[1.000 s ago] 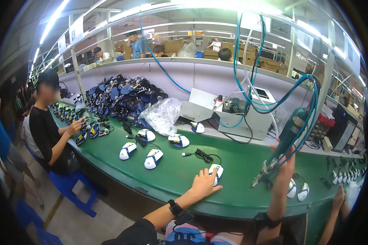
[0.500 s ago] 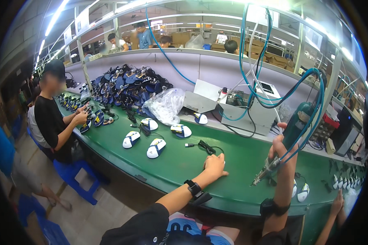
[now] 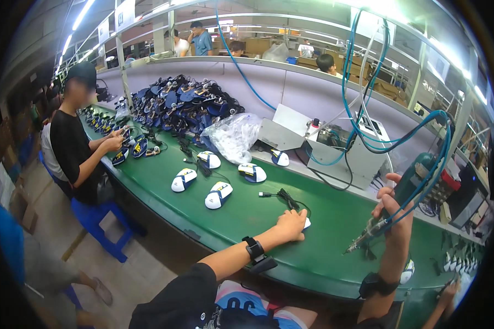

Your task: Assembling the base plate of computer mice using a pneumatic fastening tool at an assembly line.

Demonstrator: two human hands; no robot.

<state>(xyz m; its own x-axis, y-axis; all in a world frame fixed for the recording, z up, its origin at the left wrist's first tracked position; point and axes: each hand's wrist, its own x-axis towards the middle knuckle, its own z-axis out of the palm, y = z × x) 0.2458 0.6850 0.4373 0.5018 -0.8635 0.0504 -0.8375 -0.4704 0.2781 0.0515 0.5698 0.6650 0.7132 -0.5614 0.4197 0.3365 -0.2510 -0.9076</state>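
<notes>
My left hand [image 3: 291, 226] is closed over a computer mouse [image 3: 307, 223] on the green worktop. Only a white end of that mouse shows past my fingers. A black cable with a light plug [image 3: 285, 199] lies coiled just beyond it. Raised over the worktop, my right hand [image 3: 396, 211] has its fingers wrapped round a powered screwdriver [image 3: 417, 178] with a green body and teal hoses. Its metal tip points down and left, above the table and apart from the mouse. To the left sit several white, blue and yellow mice [image 3: 218, 196].
A heap of dark blue mouse parts [image 3: 181, 104] and a clear plastic bag [image 3: 233, 137] lie at the back left. A metal screw-feeder box [image 3: 335, 159] stands behind. At left, a co-worker [image 3: 74, 142] handles parts. Another person's hand [image 3: 449, 293] shows at lower right.
The whole view has shifted, so the scene sits farther right. My left hand stays on the mouse. My right hand still holds the screwdriver raised, its tip at about the same height.
</notes>
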